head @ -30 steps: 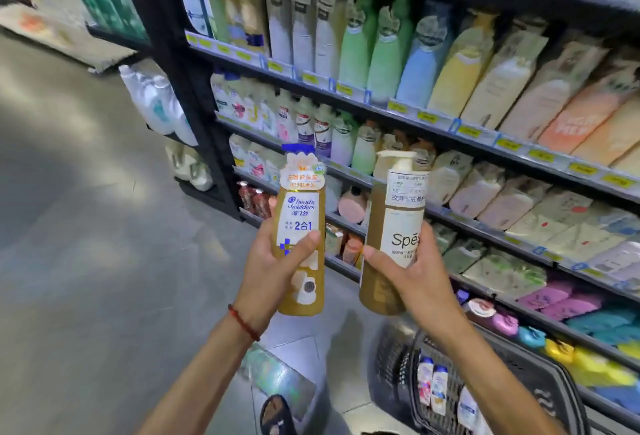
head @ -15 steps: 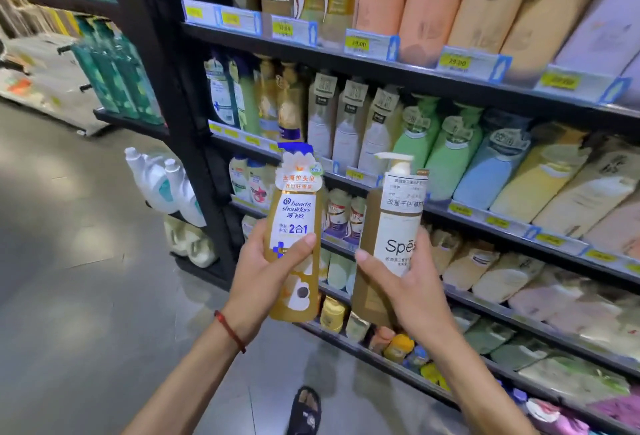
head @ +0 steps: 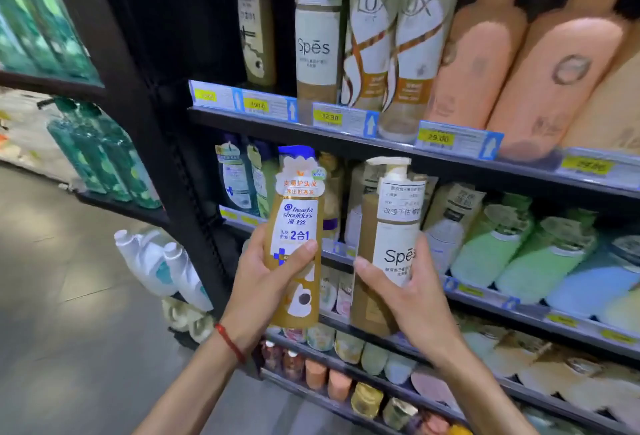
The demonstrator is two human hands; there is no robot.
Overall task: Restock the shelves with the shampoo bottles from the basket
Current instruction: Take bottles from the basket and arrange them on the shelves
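Observation:
My left hand (head: 266,278) grips a golden Head & Shoulders bottle (head: 298,213) with a blue cap, held upright. My right hand (head: 405,292) grips a brown Spes pump bottle (head: 394,226) with a white label, also upright. Both bottles are held side by side in front of the black shelving, level with the second visible shelf. On the upper shelf (head: 263,123) stands a matching Spes bottle (head: 317,36) and, left of it, a golden bottle (head: 254,26) set further back. The basket is out of view.
Two Lux bottles (head: 394,39) and peach bottles (head: 519,71) fill the upper shelf to the right. Green and blue refill pouches (head: 519,251) lie on the middle shelf. A black upright post (head: 138,88) bounds the shelving on the left, with white jugs (head: 156,265) and grey floor beyond.
The view has tilted upward and closer to the shelves; the basket has dropped out of sight. Both hands kept their hold and raised the bottles toward the upper shelves.

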